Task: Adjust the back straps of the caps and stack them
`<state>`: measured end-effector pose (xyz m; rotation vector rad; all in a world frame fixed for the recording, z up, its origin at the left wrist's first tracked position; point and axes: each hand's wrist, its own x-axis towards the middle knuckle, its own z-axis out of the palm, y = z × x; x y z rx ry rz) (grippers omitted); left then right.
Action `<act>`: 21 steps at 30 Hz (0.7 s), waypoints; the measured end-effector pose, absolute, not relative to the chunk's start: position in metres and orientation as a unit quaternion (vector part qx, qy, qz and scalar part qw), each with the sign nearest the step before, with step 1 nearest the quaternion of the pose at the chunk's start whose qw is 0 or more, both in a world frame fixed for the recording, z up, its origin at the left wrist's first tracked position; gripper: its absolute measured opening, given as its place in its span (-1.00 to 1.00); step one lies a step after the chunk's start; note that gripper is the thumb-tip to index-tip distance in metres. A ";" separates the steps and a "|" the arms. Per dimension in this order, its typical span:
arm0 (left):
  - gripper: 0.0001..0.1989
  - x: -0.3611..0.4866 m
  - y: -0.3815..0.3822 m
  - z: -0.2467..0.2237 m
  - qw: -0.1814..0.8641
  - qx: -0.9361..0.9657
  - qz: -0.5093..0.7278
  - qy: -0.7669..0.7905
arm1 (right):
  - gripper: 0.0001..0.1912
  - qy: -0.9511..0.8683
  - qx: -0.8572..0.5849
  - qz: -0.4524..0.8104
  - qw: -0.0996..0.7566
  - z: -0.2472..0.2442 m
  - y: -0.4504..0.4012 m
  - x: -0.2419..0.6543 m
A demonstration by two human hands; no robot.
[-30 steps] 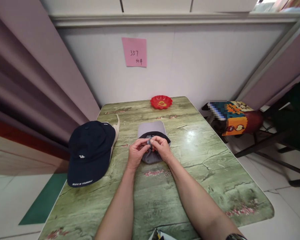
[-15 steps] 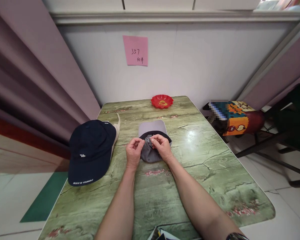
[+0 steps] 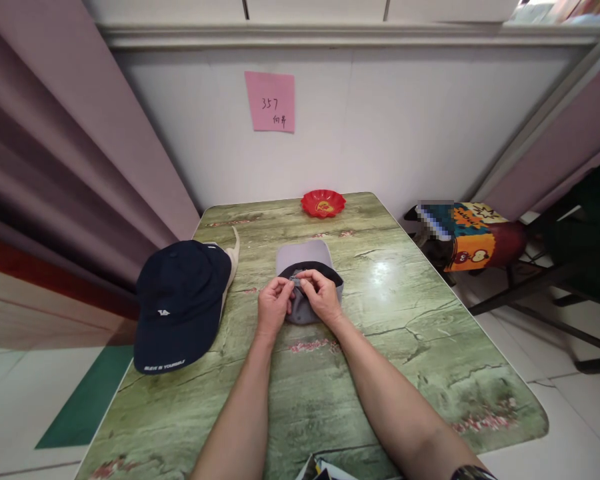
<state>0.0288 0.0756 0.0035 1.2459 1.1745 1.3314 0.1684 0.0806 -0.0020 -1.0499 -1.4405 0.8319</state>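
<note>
A grey cap (image 3: 305, 312) lies on the table with its pale lilac-grey brim (image 3: 304, 253) pointing away from me and its dark inner band facing up. My left hand (image 3: 274, 305) pinches the cap's small grey strap (image 3: 295, 280) at its left end. Thumb and finger of my right hand (image 3: 322, 293) are closed on the same strap from the right. Both sets of fingertips almost touch over the cap's opening. The fingers partly hide the strap, and its fastening is too small to make out. To the left sits a navy cap (image 3: 183, 293) with white lettering on its brim.
A red scalloped dish (image 3: 323, 203) stands at the far edge of the green marbled table (image 3: 405, 373). Beige cloth (image 3: 234, 257) shows behind the navy cap. Printed papers (image 3: 325, 470) lie at the near edge. A stool with a colourful cover (image 3: 473, 233) stands right of the table.
My left hand has moved slightly right, bringing its fingertips closer to my right hand at the strap. The cap and the other things have stayed in place.
</note>
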 end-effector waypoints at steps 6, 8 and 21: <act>-0.72 0.035 0.081 -0.003 0.478 0.441 0.558 0.515 | -0.59 -0.694 -0.431 0.179 0.549 -0.001 0.087 0.172; -0.73 0.034 0.085 -0.004 0.474 0.428 0.571 0.516 | -0.61 -0.694 -0.444 0.119 0.555 -0.002 0.088 0.173; -0.74 0.019 0.088 0.008 0.474 0.422 0.615 0.469 | -0.70 -0.516 -0.573 0.127 0.624 -0.005 0.083 0.181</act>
